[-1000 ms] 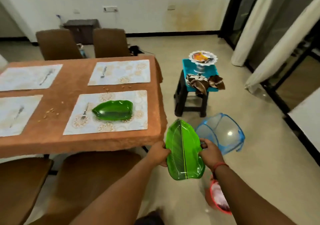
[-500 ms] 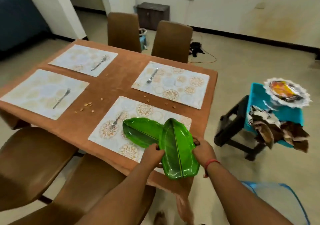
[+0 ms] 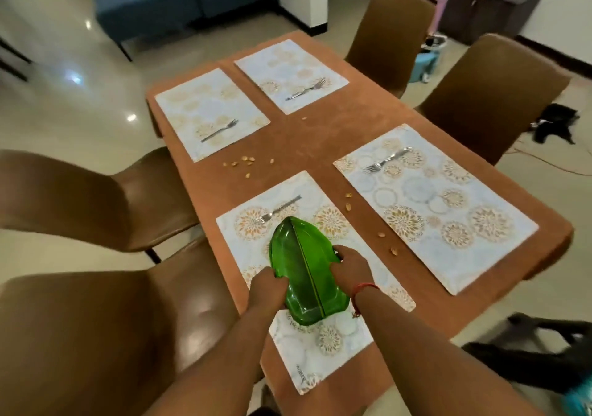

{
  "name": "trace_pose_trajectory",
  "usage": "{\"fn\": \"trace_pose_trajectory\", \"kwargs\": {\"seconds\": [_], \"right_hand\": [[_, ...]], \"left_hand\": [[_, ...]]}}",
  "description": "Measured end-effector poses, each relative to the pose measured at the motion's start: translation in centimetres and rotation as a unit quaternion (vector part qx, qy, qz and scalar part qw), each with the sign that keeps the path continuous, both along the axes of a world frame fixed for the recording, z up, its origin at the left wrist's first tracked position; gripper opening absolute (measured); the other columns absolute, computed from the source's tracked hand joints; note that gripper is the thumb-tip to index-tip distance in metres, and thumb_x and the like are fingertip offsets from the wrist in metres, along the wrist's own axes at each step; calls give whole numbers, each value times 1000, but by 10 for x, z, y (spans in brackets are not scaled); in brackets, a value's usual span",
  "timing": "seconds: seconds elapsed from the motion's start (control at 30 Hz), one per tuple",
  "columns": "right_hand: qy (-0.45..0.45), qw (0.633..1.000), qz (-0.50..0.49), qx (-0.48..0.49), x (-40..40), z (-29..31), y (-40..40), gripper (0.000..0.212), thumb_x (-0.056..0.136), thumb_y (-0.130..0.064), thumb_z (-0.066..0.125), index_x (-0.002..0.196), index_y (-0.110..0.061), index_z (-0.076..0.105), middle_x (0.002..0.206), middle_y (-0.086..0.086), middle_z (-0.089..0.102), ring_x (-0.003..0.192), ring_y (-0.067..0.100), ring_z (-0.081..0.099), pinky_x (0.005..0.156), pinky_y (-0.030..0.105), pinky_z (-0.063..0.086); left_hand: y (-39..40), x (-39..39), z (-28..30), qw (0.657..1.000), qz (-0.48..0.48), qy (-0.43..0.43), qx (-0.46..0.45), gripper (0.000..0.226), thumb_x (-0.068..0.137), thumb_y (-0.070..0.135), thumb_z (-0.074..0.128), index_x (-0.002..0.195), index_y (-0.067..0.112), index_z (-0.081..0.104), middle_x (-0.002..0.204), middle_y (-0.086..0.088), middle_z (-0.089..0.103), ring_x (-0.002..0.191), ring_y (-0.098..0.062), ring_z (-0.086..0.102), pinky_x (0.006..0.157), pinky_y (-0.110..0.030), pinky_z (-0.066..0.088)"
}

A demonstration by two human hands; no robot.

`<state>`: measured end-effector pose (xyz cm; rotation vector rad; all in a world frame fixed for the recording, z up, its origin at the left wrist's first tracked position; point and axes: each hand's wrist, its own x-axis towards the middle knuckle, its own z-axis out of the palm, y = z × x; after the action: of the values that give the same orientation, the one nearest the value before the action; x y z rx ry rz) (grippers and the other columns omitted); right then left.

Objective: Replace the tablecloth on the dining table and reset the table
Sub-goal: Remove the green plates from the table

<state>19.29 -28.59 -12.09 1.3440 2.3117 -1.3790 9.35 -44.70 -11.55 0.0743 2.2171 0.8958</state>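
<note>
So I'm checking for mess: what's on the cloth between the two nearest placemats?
Head view: scattered seeds or shells on the brown tablecloth; nothing else.

Glossy pale floor (image 3: 80, 120); brown chairs (image 3: 493, 95) ring the table (image 3: 320, 133); blue sofa (image 3: 153, 8) and dark cabinet (image 3: 487, 5) beyond it.

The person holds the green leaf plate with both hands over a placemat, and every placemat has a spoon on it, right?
Not spoons: the head view shows a fork on each placemat. Both the left hand and the right hand do hold the green leaf plate.

The hands have brought the green plate (image 3: 304, 268) over the nearest placemat (image 3: 320, 345).
</note>
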Motion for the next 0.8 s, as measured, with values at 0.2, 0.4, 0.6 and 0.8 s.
{"fn": "trace_pose_trajectory", "kwargs": {"seconds": [0.2,0.4,0.6,0.8], "right_hand": [[-59,987,118,95,-22,-7,-3,52,87,-13,48,139,-10,48,133,15,51,121,38,47,99,43,41],[-73,982,142,105,-22,-12,-5,48,88,-15,47,137,-10,47,134,13,49,121,36,47,98,45,43],[-74,986,127,80,-23,-12,-8,53,90,-15,48,142,-11,40,135,15,47,122,36,48,97,46,45],[-43,997,60,29,-20,-13,-4,60,88,-2,55,145,-13,43,141,15,49,125,37,52,104,46,46]], "left_hand": [[10,17,-2,995,64,50,-52,15,84,17,54,69,17,53,76,-9,63,69,-27,64,57,-32,53],[11,23,-3,990,69,85,-90,5,87,13,56,89,12,52,89,-6,58,84,-29,63,63,-29,44],[13,17,-5,993,71,27,-88,4,82,13,57,84,13,53,84,-6,61,75,-27,65,59,-30,53],[11,-8,-35,992,121,-42,-17,34,59,13,49,88,2,65,87,-21,68,77,-37,70,67,-57,60]]}}
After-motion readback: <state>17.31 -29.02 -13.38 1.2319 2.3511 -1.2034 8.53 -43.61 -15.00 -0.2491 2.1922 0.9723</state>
